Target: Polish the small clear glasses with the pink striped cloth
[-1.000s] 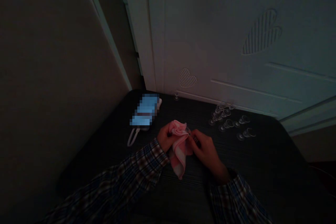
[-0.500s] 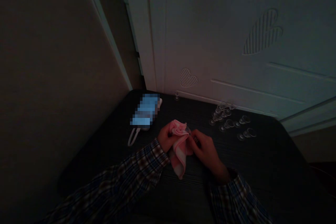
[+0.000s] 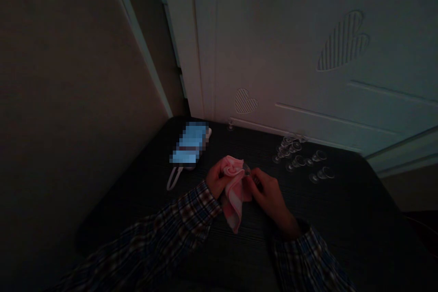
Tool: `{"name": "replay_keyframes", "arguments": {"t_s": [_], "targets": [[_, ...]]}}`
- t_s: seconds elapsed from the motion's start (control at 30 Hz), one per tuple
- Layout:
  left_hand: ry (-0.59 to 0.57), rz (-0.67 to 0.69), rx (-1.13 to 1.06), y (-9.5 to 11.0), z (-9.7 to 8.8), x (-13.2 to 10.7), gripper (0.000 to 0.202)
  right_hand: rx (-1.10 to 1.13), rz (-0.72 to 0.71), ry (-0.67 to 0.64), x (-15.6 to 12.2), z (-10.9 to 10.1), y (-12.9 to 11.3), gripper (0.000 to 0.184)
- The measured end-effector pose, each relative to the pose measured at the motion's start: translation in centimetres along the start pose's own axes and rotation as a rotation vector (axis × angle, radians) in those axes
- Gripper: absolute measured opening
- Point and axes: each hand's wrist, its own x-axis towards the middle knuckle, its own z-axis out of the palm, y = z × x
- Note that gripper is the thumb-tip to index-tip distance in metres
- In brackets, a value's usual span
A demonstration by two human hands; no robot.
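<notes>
A pink and white cloth (image 3: 234, 191) hangs from my left hand (image 3: 216, 179), whose fingers are closed on it. Between the hands, the clear rim of a small stemmed glass (image 3: 247, 169) shows against the cloth. My right hand (image 3: 270, 194) is closed around the lower part of that glass, so its stem and base are mostly hidden. To the right of my right hand, several small clear stemmed glasses (image 3: 296, 161) stand in a loose group. One more small glass (image 3: 231, 124) stands alone at the table's back edge.
The dark table (image 3: 345, 219) meets a pale panel (image 3: 290, 54) with heart reliefs at the back. A phone (image 3: 190, 143) with a lit, blurred screen lies at the left, a white loop (image 3: 174, 179) at its near end. A wall (image 3: 78, 77) rises on the left.
Both hands stay nearly in place. A little more of the glass's rim shows beside the cloth, whose folds have shifted slightly.
</notes>
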Motion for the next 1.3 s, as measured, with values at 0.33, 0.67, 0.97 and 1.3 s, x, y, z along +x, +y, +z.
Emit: {"name": "replay_keyframes", "arguments": {"t_s": [0.33,0.67,0.97,1.3], "targets": [[0.02,-0.026,0.016,0.19,-0.16,0.11,0.028,-0.011,0.014,-0.007,0.01,-0.03,0.07,0.019],[0.016,-0.048,-0.028,0.33,0.22,0.01,0.029,-0.018,0.005,0.002,0.0,0.05,-0.03,0.018],[0.044,-0.071,-0.008,0.39,0.17,-0.01,0.032,-0.021,0.008,0.007,0.04,0.1,0.19,0.016],[0.02,-0.051,0.001,-0.12,-0.06,0.07,0.032,-0.017,0.015,-0.005,0.0,0.06,0.08,0.018]]}}
